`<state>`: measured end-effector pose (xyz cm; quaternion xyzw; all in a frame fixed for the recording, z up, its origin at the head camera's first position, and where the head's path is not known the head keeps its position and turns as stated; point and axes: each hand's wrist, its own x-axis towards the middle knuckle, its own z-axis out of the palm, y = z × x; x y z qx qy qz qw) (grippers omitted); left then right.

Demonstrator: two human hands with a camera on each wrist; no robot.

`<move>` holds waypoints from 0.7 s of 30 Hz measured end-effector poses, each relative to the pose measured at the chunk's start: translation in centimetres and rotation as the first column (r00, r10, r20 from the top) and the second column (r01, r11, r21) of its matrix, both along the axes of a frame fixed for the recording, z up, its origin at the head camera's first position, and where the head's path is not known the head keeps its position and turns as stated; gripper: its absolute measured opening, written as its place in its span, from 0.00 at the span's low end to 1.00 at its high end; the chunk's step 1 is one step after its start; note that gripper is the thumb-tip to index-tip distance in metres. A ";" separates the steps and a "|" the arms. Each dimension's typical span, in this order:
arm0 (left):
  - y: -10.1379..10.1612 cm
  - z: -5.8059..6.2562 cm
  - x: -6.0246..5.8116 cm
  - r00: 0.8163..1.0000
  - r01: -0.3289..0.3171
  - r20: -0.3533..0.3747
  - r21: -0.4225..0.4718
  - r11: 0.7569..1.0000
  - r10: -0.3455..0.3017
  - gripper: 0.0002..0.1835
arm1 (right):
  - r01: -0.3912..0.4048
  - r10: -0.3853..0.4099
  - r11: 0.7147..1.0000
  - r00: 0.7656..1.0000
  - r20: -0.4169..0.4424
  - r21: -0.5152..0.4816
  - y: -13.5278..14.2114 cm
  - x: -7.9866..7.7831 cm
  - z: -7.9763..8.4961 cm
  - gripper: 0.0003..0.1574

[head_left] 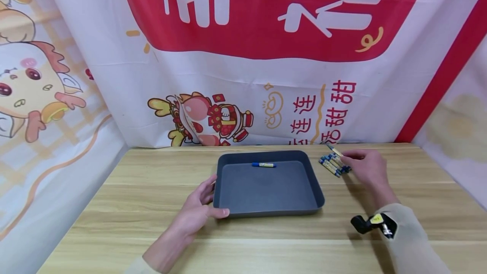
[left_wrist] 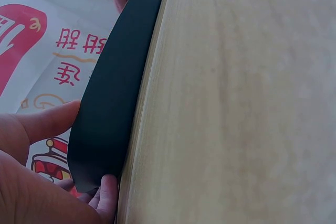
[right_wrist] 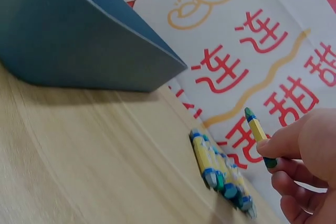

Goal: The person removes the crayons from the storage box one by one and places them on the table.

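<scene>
A green crayon (right_wrist: 257, 132) with a yellow wrapper is pinched between the thumb and fingers of my right hand (head_left: 367, 168), raised over a small pile of crayons (right_wrist: 218, 171) on the table. The pile lies just right of a dark grey rectangular tray (head_left: 266, 214). Inside the tray, near its back wall, lies one blue crayon (head_left: 264, 165). My left hand (head_left: 195, 210) grips the tray's front left corner, thumb at the front rim and fingers along the left side. In the left wrist view, the thumb and fingers hold the tray wall (left_wrist: 113, 87) from either edge.
Everything stands on a wood-grain table (head_left: 125, 206). A printed white and red cloth (head_left: 243, 75) hangs right behind its back edge, with another cloth at the left. A small black device (head_left: 374, 224) is strapped at the right sleeve.
</scene>
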<state>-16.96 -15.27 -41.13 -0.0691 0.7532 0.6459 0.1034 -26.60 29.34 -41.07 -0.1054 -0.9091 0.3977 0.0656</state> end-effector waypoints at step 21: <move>0.0 0.0 -0.1 1.000 -0.003 0.005 -0.012 1.000 0.003 0.58 | 0.107 -0.108 0.994 0.991 0.073 0.022 2.4 -0.1 -1.4 0.26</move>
